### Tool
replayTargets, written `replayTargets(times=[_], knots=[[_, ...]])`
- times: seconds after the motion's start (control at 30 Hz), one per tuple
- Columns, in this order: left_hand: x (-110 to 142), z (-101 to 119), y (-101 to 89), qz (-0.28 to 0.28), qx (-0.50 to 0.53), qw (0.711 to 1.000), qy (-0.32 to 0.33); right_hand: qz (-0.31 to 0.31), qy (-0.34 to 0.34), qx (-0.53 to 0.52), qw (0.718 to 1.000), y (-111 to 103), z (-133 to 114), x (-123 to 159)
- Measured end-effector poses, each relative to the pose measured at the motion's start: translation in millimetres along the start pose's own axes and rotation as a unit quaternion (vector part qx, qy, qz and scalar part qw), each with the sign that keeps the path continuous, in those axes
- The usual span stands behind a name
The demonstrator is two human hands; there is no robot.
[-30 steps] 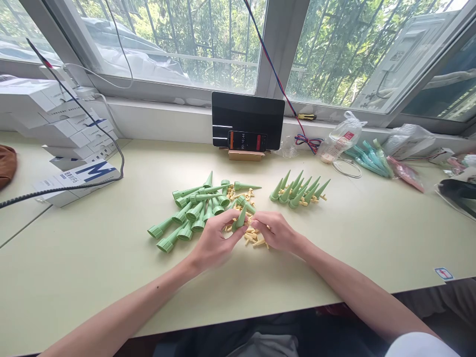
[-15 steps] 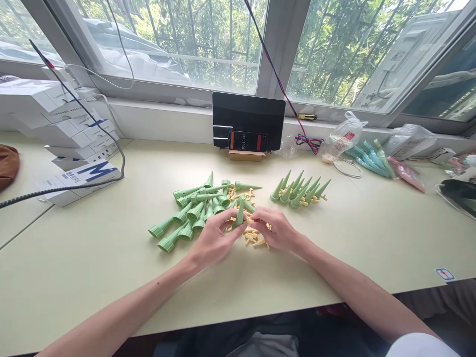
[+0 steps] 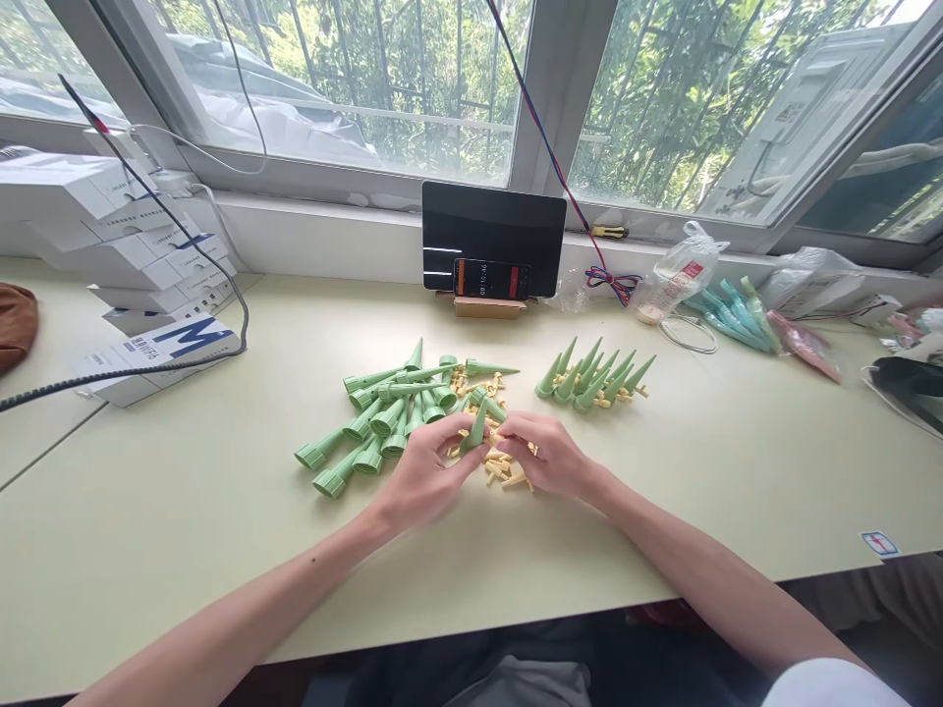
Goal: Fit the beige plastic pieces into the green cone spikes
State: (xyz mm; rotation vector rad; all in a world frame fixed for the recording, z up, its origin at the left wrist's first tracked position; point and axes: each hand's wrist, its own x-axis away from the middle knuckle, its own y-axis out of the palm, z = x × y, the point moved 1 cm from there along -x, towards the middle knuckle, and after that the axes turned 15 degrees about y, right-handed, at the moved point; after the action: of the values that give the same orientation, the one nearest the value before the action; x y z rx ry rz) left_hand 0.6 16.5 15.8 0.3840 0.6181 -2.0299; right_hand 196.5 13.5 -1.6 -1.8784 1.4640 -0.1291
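Observation:
My left hand (image 3: 431, 466) is closed around a green plastic watering spike (image 3: 476, 429), its pointed end up and leaning slightly right. Close against the spike's right side, my right hand (image 3: 545, 452) pinches a small yellow valve piece, mostly hidden by the fingers. Beneath and around both hands lies a heap of loose yellow valve pieces (image 3: 501, 469). Left of them is a pile of green spikes (image 3: 387, 417), most lying on their sides with open ends toward me. Several spikes with yellow valves (image 3: 589, 378) stand upright in a group to the right.
A phone showing a timer (image 3: 491, 280) leans on a dark tablet (image 3: 493, 231) at the back. White boxes (image 3: 162, 245) are stacked at left, with a black cable (image 3: 240, 304) across them. Plastic bags (image 3: 678, 275) and teal packets (image 3: 737, 314) lie at the back right.
The spike in my left hand has tilted a little to the right. Both hands stay in nearly the same place.

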Motion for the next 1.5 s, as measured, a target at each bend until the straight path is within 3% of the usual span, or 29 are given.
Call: replayTargets(times=[0.77,1.03,1.2,1.5], knots=[[-3,4,-2.1,0.003,-0.023,1.0,0.016,0.017,0.018,-0.006,1.0,2,2,0],[0,-2,-0.1,0.0,-0.141,0.987,0.072,0.113,0.012,-0.053,0.992,-2,-7,-2],[2,-2,1.1,-0.029,-0.172,0.978,0.116,0.107,-0.025,-0.048,0.993,1,-12,0],[4,-2,1.8,-0.027,-0.151,0.985,0.085,0.094,-0.027,-0.063,0.993,4,-19,3]])
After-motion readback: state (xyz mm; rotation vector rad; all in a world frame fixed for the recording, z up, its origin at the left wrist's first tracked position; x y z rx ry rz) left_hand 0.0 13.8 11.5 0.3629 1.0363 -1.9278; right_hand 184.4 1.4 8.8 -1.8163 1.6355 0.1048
